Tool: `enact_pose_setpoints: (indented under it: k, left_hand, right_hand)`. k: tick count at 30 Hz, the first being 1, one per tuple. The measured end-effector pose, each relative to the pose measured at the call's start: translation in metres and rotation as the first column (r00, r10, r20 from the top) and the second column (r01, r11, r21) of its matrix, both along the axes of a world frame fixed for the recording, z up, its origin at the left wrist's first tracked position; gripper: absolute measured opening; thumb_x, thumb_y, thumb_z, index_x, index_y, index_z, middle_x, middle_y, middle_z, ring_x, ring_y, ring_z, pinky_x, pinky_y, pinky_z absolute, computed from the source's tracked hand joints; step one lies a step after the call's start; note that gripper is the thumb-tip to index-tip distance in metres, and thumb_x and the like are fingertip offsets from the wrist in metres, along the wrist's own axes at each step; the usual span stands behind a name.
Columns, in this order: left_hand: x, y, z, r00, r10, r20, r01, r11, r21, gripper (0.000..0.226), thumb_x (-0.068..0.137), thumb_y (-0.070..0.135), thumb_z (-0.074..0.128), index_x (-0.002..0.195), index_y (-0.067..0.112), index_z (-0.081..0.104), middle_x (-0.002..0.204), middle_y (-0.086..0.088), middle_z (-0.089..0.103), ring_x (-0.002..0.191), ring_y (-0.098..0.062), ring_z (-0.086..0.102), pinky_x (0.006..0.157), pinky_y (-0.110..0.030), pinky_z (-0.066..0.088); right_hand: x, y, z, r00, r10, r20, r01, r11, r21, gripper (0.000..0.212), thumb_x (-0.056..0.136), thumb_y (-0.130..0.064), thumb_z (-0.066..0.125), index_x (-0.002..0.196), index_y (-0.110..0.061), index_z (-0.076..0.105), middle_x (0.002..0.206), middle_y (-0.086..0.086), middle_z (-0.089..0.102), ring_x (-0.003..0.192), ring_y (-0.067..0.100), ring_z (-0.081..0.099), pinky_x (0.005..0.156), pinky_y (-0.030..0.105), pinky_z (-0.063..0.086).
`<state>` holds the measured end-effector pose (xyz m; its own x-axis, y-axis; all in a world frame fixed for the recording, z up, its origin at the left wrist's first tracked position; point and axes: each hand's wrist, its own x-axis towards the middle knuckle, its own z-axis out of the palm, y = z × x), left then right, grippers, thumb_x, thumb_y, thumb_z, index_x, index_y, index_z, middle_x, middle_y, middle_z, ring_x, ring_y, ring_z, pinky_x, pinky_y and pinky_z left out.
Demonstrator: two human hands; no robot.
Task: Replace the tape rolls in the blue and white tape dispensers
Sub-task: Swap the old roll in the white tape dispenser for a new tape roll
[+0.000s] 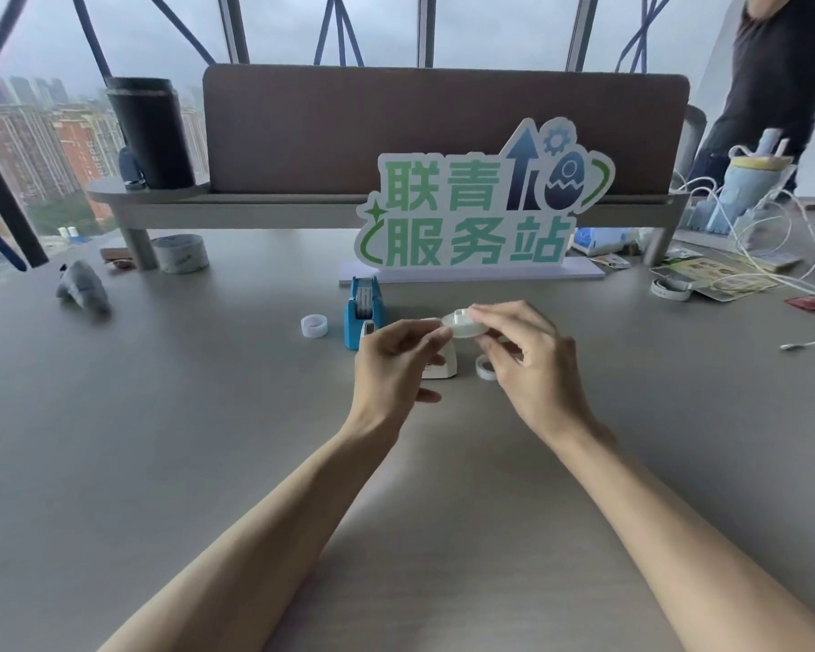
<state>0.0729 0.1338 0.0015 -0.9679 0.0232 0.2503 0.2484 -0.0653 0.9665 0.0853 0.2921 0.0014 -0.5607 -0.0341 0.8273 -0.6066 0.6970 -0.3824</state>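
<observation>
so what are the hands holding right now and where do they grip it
A white tape spool, held above the white dispenser. Fingers of the left hand pinch its left rim; the right hand pinches its right edge and top.

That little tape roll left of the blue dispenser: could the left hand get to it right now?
Probably, once freed. The left hand is helping hold a white spool with the right hand. Bare desk lies around the roll; only the blue dispenser stands beside it.

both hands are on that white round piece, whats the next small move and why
Probably lower the white spool toward the white dispenser beneath the hands. The left hand and right hand pinch it above the desk, and the blue dispenser already holds a roll. Whether the spool carries tape is unclear.
</observation>
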Motion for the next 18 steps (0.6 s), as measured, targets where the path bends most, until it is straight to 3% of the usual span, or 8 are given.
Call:
enact_pose_setpoints:
  k: [2, 7, 10, 14, 18]
  left_hand:
    - [-0.001, -0.003, 0.001, 1.000, 0.022, -0.004, -0.022, 0.999, -0.025, 0.019, 0.084, 0.023, 0.071, 0.098, 0.010, 0.074, 0.079, -0.002, 0.072, 0.066, -0.005, 0.065, 0.043, -0.025, 0.051]
    - [-0.002, -0.006, 0.003, 0.997, 0.033, -0.067, -0.043, 0.988, -0.148, 0.012, 0.087, 0.020, 0.066, 0.091, 0.010, 0.072, 0.082, -0.003, 0.074, 0.070, -0.010, 0.065, 0.042, -0.027, 0.052]
    - [-0.003, -0.010, 0.007, 1.000, -0.002, -0.019, -0.001, 0.994, -0.113, 0.009, 0.090, 0.020, 0.063, 0.087, 0.015, 0.070, 0.089, -0.005, 0.075, 0.076, -0.014, 0.065, 0.043, -0.027, 0.052]
    - [-0.007, -0.016, 0.013, 0.999, -0.039, -0.006, 0.038, 0.992, -0.122, 0.013, 0.089, 0.019, 0.060, 0.090, 0.006, 0.066, 0.090, -0.005, 0.072, 0.078, -0.011, 0.062, 0.043, -0.027, 0.051]
    - [-0.017, -0.025, 0.021, 0.998, -0.060, 0.005, 0.059, 0.983, -0.173, 0.014, 0.090, 0.019, 0.056, 0.086, 0.008, 0.064, 0.077, 0.004, 0.066, 0.068, -0.008, 0.054, 0.041, -0.020, 0.045]
  right_hand:
    - [-0.001, 0.001, 0.000, 0.999, -0.050, -0.017, 0.051, 0.996, 0.075, 0.029, 0.079, 0.000, 0.070, 0.106, -0.010, 0.071, 0.103, 0.003, 0.071, 0.089, 0.017, 0.067, 0.077, 0.036, 0.057]
    - [-0.003, -0.003, 0.006, 0.986, -0.147, -0.079, 0.159, 0.971, 0.179, 0.027, 0.079, -0.005, 0.070, 0.105, -0.012, 0.072, 0.108, -0.002, 0.073, 0.094, 0.023, 0.063, 0.079, 0.035, 0.054]
    - [-0.005, -0.005, 0.008, 0.993, -0.104, -0.054, 0.111, 0.982, 0.153, 0.025, 0.080, -0.008, 0.070, 0.104, -0.012, 0.072, 0.106, -0.002, 0.073, 0.092, 0.023, 0.062, 0.078, 0.037, 0.054]
    - [-0.009, -0.005, 0.007, 0.999, -0.045, -0.024, 0.047, 0.994, 0.103, 0.022, 0.082, -0.012, 0.071, 0.104, -0.011, 0.072, 0.103, 0.000, 0.073, 0.095, 0.020, 0.063, 0.084, 0.034, 0.052]
    - [-0.018, -0.010, 0.018, 0.998, 0.044, 0.052, -0.048, 0.996, 0.081, 0.024, 0.083, -0.012, 0.071, 0.107, -0.010, 0.069, 0.103, 0.003, 0.072, 0.092, 0.011, 0.065, 0.083, 0.028, 0.053]
